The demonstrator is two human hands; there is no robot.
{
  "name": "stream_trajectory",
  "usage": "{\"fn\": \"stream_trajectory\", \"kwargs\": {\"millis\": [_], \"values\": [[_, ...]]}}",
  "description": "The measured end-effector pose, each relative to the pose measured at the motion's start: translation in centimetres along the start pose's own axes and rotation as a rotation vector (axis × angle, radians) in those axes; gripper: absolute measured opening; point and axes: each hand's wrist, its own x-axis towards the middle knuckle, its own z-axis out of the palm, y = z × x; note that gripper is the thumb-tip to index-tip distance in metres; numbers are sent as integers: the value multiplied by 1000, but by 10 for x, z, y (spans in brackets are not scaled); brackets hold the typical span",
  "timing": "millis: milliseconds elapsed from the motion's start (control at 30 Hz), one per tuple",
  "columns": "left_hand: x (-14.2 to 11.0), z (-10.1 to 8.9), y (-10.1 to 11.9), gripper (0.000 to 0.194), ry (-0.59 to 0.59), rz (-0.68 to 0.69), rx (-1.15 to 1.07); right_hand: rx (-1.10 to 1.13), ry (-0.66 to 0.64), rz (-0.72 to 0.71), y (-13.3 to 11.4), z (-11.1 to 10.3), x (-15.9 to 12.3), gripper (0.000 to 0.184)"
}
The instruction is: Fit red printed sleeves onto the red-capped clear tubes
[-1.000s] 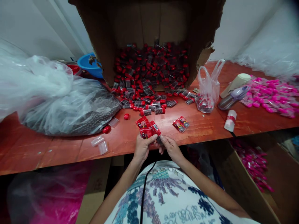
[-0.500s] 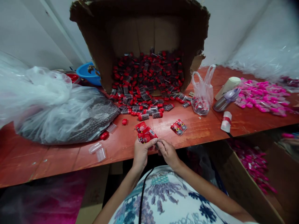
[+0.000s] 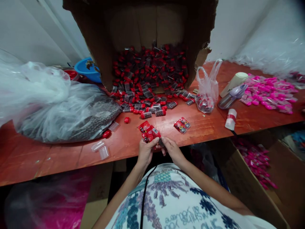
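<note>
My left hand [image 3: 145, 152] is closed on red printed cards [image 3: 148, 131], one with a barcode, fanned out over the table edge. Close beside it, my right hand [image 3: 175, 152] pinches a small dark piece at the cards' right end; the fingers partly cover it, so its kind is unclear. To the right of the hands lies a red packet [image 3: 182, 125] with two dark round items. Several small clear tubes [image 3: 146, 115] with red caps and dark beads inside lie beyond the cards. A loose red cap [image 3: 126, 120] and clear tubes without caps [image 3: 104, 152] rest to the left.
A torn cardboard box [image 3: 92, 41] spills capped tubes onto the red table [image 3: 71, 156]. Left stands a plastic bag of dark beads [image 3: 78, 117]; right are a small clear bag [image 3: 206, 103], a flask [image 3: 232, 97], a tape roll [image 3: 230, 119] and pink packets [image 3: 268, 93].
My view tilted and swung back slightly. Both hands stay together at the cards, with the right fingers shifting a little at the cards' right end.
</note>
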Motion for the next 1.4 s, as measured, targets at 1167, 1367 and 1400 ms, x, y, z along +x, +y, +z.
{"fn": "stream_trajectory", "kwargs": {"millis": [1167, 1367, 1400], "values": [[10, 2, -1, 29, 53, 18, -1, -9, 75, -136, 16, -14, 14, 49], [13, -2, 4, 26, 78, 29, 14, 33, -38, -122, 14, -19, 14, 45], [13, -3, 4, 26, 71, 15, 24, 45, -28, -112, 14, -20, 15, 44]]}}
